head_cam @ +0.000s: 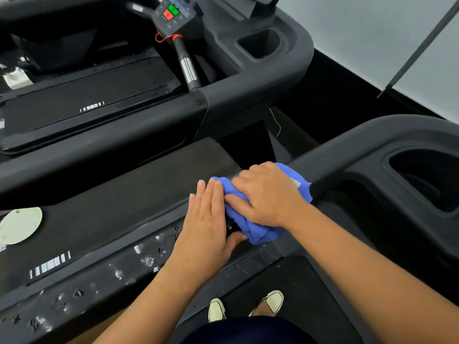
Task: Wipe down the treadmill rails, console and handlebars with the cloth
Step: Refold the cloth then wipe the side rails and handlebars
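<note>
A blue cloth is bunched over the dark handrail of the treadmill I stand on. My right hand lies on top of the cloth with its fingers curled over it, gripping it against the rail. Just left of it, my left hand rests on the bare rail, fingers straight and together, its thumb reaching toward the cloth's lower edge. The rail runs up right into the console housing with a cup holder. White scuffs and chips mark the rail to the lower left.
A second treadmill stands to the left, with a belt, a red and green button panel and a chrome-banded handlebar. A pale round disc lies at the left edge. My shoes stand on the belt below.
</note>
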